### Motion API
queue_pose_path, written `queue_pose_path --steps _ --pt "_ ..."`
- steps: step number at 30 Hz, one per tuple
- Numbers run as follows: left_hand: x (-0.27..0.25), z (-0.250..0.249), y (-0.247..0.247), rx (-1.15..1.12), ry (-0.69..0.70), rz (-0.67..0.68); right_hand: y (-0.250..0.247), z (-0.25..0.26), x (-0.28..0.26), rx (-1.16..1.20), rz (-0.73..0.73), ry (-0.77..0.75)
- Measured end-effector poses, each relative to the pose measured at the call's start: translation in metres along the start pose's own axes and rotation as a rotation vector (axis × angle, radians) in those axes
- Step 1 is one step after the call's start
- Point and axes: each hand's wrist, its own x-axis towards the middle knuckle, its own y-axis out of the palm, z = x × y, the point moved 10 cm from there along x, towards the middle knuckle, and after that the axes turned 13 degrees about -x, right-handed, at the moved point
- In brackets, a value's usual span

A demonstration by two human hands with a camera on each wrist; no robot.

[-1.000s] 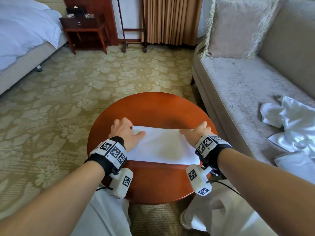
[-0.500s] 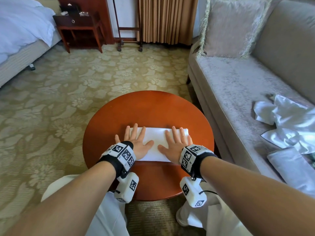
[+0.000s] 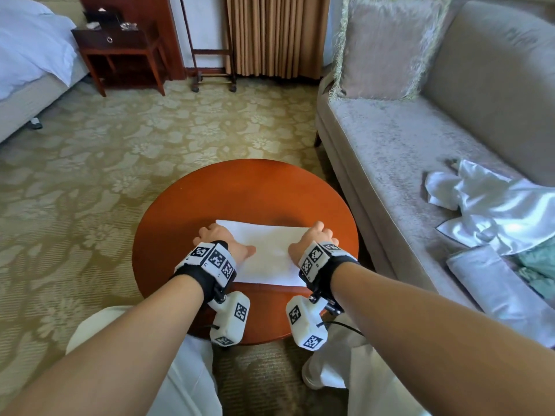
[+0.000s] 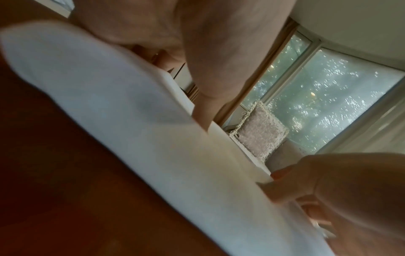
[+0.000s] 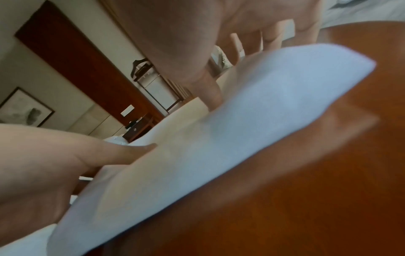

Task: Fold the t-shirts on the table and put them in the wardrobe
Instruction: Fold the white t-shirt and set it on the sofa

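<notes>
Our left hand [image 3: 220, 243] curls its fingers over the left short edge of the folded white rectangular cotton t-shirt [image 3: 268, 253], thumb lying flat on top of the cloth; in the left wrist view the thumb [image 4: 219, 83] comes down onto the fabric, though blur hides how far the fingers tuck under. Our right hand [image 3: 315, 240] mirrors it at the right short edge, knuckles raised and fingers bent down round the cloth, thumb on the upper face; the right wrist view shows that edge lifted slightly off the wood with the thumb [image 5: 203, 86] pressed on it. The t-shirt lies flat across the near half of the round reddish-brown polished wooden table [image 3: 240, 190], its long near edge close to the table's near rim. To the right stands a grey velvet sofa [image 3: 405, 151], bearing a crumpled shiny white satin garment [image 3: 492, 208] and a folded pale grey cloth [image 3: 492, 283] on its seat near the front edge.
</notes>
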Motion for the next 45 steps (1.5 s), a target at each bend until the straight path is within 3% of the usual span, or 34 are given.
queue_pose_path --steps 3,8,13,16,19,24,29,33,38,45 --pt "-0.008 -0.004 0.006 0.022 -0.054 0.035 0.002 -0.008 -0.012 -0.002 0.027 0.012" --pt "-0.016 -0.007 0.019 0.061 -0.079 0.146 -0.004 -0.023 -0.027 -0.070 0.180 -0.168" --pt "-0.041 -0.040 0.025 0.104 -0.003 0.244 -0.021 -0.054 -0.030 -0.060 0.209 -0.282" --pt "-0.044 -0.045 0.030 0.037 -0.002 0.249 -0.025 -0.090 -0.031 0.125 0.279 -0.186" --pt "-0.055 -0.064 0.038 -0.047 0.022 0.274 -0.049 -0.109 -0.041 0.236 0.304 -0.225" --pt "-0.078 -0.124 0.051 -0.307 0.114 0.281 -0.090 -0.181 -0.036 0.619 0.266 0.011" --pt "-0.114 -0.206 0.077 -0.623 0.268 0.432 -0.119 -0.254 -0.023 0.956 0.144 0.025" --pt "-0.155 -0.278 0.104 -0.749 0.417 0.573 -0.127 -0.329 -0.016 1.039 0.078 0.169" --pt "-0.180 -0.346 0.155 -0.701 0.532 0.570 -0.138 -0.421 -0.019 0.983 -0.069 0.364" --pt "-0.192 -0.400 0.237 -0.683 0.648 0.523 -0.118 -0.509 0.002 0.958 -0.183 0.551"
